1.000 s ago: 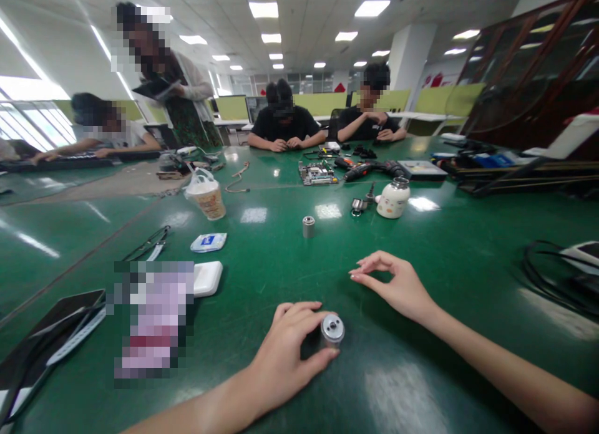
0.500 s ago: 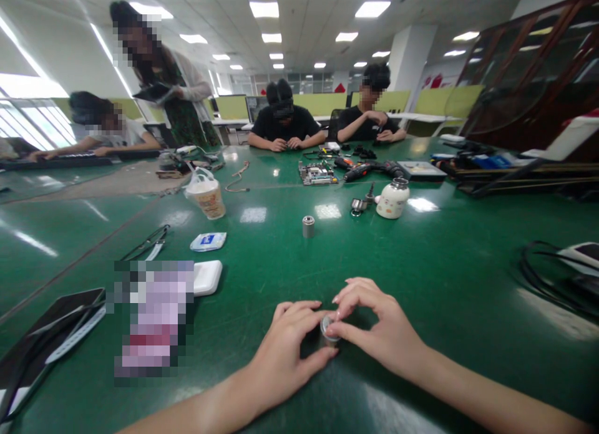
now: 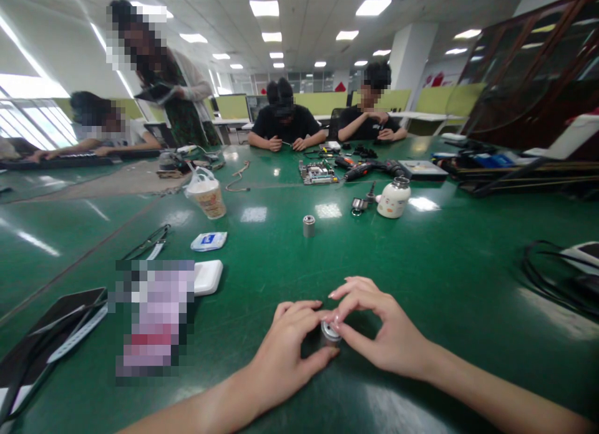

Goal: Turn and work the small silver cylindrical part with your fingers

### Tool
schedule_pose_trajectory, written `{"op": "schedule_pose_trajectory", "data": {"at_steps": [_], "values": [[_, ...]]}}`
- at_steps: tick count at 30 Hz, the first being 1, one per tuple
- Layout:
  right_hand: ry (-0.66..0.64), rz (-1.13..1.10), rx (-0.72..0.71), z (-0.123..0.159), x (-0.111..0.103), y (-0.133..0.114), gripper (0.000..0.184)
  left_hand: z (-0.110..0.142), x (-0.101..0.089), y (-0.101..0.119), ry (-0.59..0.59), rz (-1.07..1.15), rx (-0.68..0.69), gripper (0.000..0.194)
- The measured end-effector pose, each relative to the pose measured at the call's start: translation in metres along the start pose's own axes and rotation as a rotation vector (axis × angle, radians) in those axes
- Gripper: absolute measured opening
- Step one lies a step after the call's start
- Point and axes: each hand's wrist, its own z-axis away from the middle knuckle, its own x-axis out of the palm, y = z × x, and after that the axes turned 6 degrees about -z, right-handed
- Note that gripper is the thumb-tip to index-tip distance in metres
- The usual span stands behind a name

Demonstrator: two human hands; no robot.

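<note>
A small silvery metal cylinder [image 3: 330,333] stands upright on the green table right in front of me. My left hand [image 3: 287,340] is closed around it from the left, with thumb and index finger at its sides. Above its top, my right hand [image 3: 381,328] has thumb and index finger pinched together at the rim. Whatever those fingertips may hold is too small to make out. A second cylinder of the same kind [image 3: 309,226] stands upright farther up the table, apart from both hands.
To the left lie a blurred purple item [image 3: 156,322], a white case [image 3: 208,278], a small packet [image 3: 209,241] and cables. Farther back stand a drink cup [image 3: 208,200], a white bottle [image 3: 394,200], a circuit board [image 3: 319,173] and a power drill [image 3: 362,171]. Several people are around the table.
My right thumb and index finger have drawn together over the cylinder's top, uncovering more of it. My left hand keeps its hold, and the cylinder stays in place.
</note>
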Motion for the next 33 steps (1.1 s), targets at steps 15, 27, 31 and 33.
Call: {"op": "schedule_pose_trajectory", "data": {"at_steps": [15, 27, 31, 33], "values": [[0.287, -0.045, 0.303, -0.017, -0.037, 0.050, 0.024, -0.001, -0.004, 0.001, -0.062, -0.011, -0.041, 0.040], [0.163, -0.103, 0.281, -0.009, -0.017, 0.020, 0.015, 0.000, -0.003, 0.001, -0.059, -0.013, -0.039, 0.038], [0.067, -0.090, 0.225, -0.002, -0.005, 0.000, 0.009, 0.000, -0.002, 0.000, -0.045, -0.010, -0.030, 0.038], [0.049, -0.087, 0.213, 0.000, -0.003, -0.001, 0.009, -0.001, -0.002, 0.000, -0.041, 0.001, -0.024, 0.039]]}}
